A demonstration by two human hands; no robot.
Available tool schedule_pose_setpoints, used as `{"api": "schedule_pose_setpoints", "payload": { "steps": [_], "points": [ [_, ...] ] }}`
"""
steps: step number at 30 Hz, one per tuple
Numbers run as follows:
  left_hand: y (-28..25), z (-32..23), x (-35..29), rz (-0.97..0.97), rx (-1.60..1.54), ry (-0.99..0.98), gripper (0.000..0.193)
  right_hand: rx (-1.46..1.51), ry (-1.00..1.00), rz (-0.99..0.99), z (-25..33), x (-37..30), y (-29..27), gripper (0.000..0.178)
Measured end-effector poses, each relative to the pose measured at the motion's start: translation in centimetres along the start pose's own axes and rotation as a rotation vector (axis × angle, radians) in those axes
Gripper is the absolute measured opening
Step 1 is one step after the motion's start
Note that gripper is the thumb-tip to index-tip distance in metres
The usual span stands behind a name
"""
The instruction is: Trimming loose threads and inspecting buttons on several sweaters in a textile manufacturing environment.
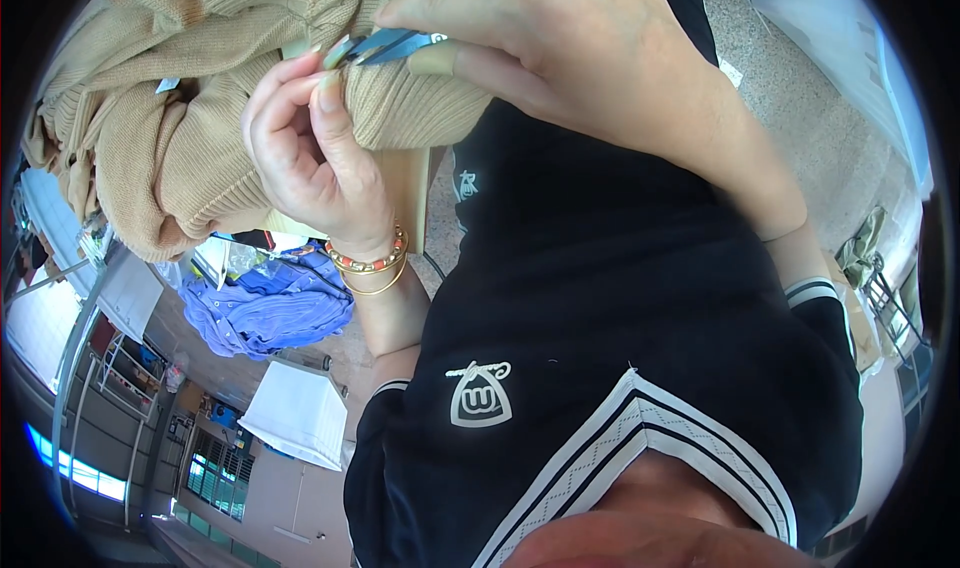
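Note:
A tan ribbed knit garment (195,163) lies bunched at the upper left, with several folds. My left hand (315,148), with bracelets at the wrist, is closed in a pinch on an edge of the knit. Blue thread snips (395,44) sit in my right hand (575,43), which comes in from the right above the garment. Their tips point left, right beside my left fingertips and close to the knit edge. A yellowish-green cover wraps one finger of my right hand. Whether the blades touch a thread is too small to make out.
A wooden table edge (412,203) shows below the garment. Blue-violet clothing (265,303) is heaped beyond it at left, near a white covered box (298,413). Metal rails (90,298) stand at far left. A translucent bluish sheet or bin (850,48) is at upper right.

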State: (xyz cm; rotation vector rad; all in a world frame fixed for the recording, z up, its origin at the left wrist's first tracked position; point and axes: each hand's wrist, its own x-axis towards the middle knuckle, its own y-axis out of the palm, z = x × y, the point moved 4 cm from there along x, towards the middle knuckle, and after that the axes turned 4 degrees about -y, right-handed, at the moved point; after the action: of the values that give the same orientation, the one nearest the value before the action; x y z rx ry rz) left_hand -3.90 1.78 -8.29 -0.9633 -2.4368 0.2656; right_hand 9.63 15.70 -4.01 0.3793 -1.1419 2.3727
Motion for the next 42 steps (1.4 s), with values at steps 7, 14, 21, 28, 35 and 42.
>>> {"api": "schedule_pose_setpoints", "payload": {
  "steps": [7, 14, 21, 28, 35, 42],
  "points": [
    [0.1, -0.1, -0.2, -0.005, -0.046, 0.003, 0.01, -0.105, -0.023, 0.0, 0.3, 0.1, 0.7, 0.016],
    [0.2, -0.3, -0.2, -0.026, -0.046, 0.014, 0.011, -0.177, -0.041, 0.043, 0.7, 0.3, 1.0, 0.016],
    [0.3, -0.6, -0.2, -0.024, 0.074, 0.085, 0.012, -0.185, -0.003, 0.111, 0.8, 0.5, 0.7, 0.016],
    [0.5, -1.1, -0.5, -0.061, 0.073, 0.125, 0.01, -0.093, 0.044, 0.133, 0.8, 0.6, 1.1, 0.017],
    [0.6, -1.2, -0.4, -0.029, 0.101, 0.14, 0.011, -0.134, -0.087, 0.035, 0.5, 0.1, 1.8, 0.022],
    [-1.2, 1.6, -0.5, 0.027, -0.107, -0.43, 0.017, -0.229, -0.161, -0.028, -1.1, -0.8, -1.0, 0.024]
  ]
}}
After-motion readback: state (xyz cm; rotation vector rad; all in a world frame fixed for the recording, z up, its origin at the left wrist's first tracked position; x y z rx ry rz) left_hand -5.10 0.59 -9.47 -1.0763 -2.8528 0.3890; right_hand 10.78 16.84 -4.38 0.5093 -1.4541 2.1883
